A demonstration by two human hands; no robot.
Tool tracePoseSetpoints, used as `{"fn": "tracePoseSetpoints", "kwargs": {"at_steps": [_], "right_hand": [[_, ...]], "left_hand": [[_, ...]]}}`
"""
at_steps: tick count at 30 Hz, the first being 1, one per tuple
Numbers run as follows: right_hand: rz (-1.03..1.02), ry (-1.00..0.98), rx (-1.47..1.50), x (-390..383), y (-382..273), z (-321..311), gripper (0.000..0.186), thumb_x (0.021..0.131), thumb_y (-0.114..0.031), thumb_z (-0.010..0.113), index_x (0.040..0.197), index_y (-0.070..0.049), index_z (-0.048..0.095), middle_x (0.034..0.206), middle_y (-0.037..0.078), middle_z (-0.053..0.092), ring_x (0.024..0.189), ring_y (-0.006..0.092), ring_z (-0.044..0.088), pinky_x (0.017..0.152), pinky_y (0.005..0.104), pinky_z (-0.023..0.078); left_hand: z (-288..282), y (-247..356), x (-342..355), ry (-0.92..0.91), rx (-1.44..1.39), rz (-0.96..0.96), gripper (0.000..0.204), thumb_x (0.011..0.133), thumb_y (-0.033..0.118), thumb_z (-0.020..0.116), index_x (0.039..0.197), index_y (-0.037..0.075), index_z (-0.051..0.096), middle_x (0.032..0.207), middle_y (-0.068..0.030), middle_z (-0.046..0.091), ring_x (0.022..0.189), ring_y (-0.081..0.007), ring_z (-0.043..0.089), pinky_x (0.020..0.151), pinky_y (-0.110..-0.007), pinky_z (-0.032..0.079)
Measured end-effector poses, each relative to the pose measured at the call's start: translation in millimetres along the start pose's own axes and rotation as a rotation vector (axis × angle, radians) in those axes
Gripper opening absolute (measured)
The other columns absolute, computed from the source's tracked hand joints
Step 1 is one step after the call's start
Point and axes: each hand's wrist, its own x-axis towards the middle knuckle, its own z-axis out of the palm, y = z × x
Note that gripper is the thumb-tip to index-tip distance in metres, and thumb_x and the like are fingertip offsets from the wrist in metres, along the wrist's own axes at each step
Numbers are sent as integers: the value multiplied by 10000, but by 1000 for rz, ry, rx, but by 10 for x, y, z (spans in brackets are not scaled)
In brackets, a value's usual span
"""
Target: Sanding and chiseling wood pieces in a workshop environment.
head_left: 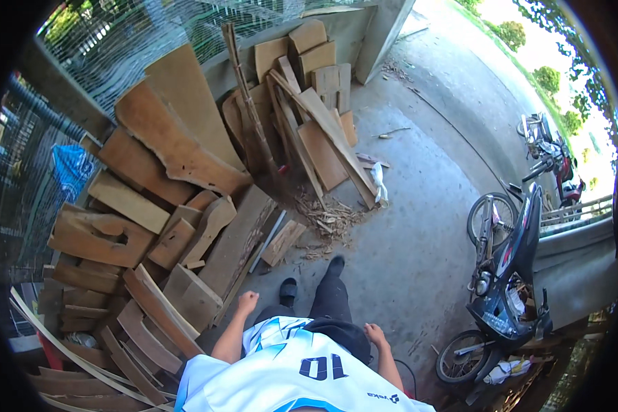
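My left hand [248, 303] hangs at my left side with its fingers curled into a loose fist, and nothing shows in it. Nearest to it are a thick wood block [192, 296] in the pile and a short rough wood piece [283, 242] on the floor. By my right hip, my right hand [375, 334] is closed too, again with nothing visible in it. Neither hand touches the wood. A wide brown slab with a wavy edge [175, 141] leans on the pile, and curved wood strips [159, 302] lie left of my left arm.
Long boards [323, 130] lean at the far wall beside a bundle of sticks [244, 89]. Wood scraps [329, 218] and a white plastic bag [380, 184] lie on the concrete floor [419, 226]. A dark motorbike [508, 288] stands at right, another motorbike [553, 154] beyond.
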Motion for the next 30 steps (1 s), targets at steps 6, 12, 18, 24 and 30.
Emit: {"fn": "tracePoseSetpoints", "kwargs": {"at_steps": [6, 12, 18, 24, 30], "right_hand": [[-52, -191, -220, 1303, -1226, -603, 455, 971, -395, 524, 1121, 19, 636, 951, 125, 725, 820, 194, 700, 779, 340, 535], [-279, -275, -437, 3056, -2250, -1658, 454, 986, -420, 463, 1029, -15, 662, 926, 144, 723, 899, 288, 693, 800, 397, 521], [-126, -87, 425, 3530, -3432, -2535, 348, 1028, -343, 432, 1178, -65, 575, 1006, 70, 697, 846, 141, 670, 703, 282, 489], [15, -134, 126, 3660, -3074, -2979, 351, 1027, -348, 444, 1159, -59, 592, 980, 71, 709, 822, 136, 670, 696, 271, 479], [144, -164, 54, 3453, -2648, -2924, 340, 1020, -347, 468, 1131, -57, 608, 951, 59, 716, 802, 128, 679, 663, 275, 482]], "left_hand": [[160, 566, -113, -238, 267, -362, 474, 854, 510, 613, 1010, 79, 733, 1095, -185, 685, 1057, -369, 636, 902, -453, 493], [674, 1796, 821, -186, 246, -632, 529, 891, 490, 556, 1077, 16, 696, 1190, -238, 634, 1145, -408, 583, 1000, -477, 447], [1094, 3667, 3643, 48, -246, -299, 551, 943, 538, 467, 822, 29, 639, 802, -192, 655, 843, -388, 629, 753, -494, 452], [525, 5831, 6048, 408, -226, -22, 659, 865, 615, 589, 973, -36, 585, 965, -286, 629, 982, -432, 611, 832, -483, 473], [-113, 6053, 7059, 626, -351, -165, 818, 729, 539, 779, 1181, -104, 551, 1191, -312, 593, 1139, -408, 578, 969, -452, 463]]}}
